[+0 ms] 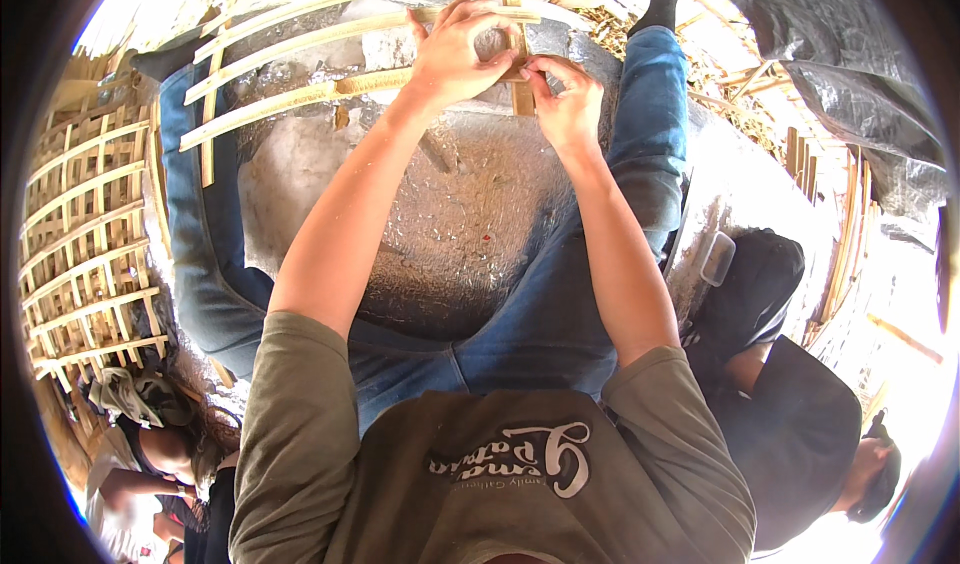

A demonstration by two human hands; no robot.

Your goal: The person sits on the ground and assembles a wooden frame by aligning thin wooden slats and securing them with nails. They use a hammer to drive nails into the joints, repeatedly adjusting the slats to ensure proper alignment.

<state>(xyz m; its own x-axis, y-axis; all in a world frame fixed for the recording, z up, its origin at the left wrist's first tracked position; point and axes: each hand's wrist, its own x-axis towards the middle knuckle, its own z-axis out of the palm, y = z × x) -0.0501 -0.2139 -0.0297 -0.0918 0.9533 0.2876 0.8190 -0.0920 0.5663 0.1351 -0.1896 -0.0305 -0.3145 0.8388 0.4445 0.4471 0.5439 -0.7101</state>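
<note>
In front of me a lattice of pale bamboo slats (300, 96) lies over the ground between my spread legs. My left hand (455, 59) rests on it near its right end, thumb and forefinger curved around the crossing of the nearest long slat with an upright bamboo strip (523, 101). Just to the right, my right hand (568, 104) pinches thumb and forefinger together at that same crossing. Whatever small thing sits in this pinch is too small and dark to make out. The fingertips of both hands nearly meet there.
Another bamboo lattice (95, 224) stands at the left. One person (790, 424) sits close behind on the right; another (135, 474) is at the lower left. Dark plastic sheeting (850, 64) hangs at the upper right. A clear-lidded container (717, 259) lies beside my right leg.
</note>
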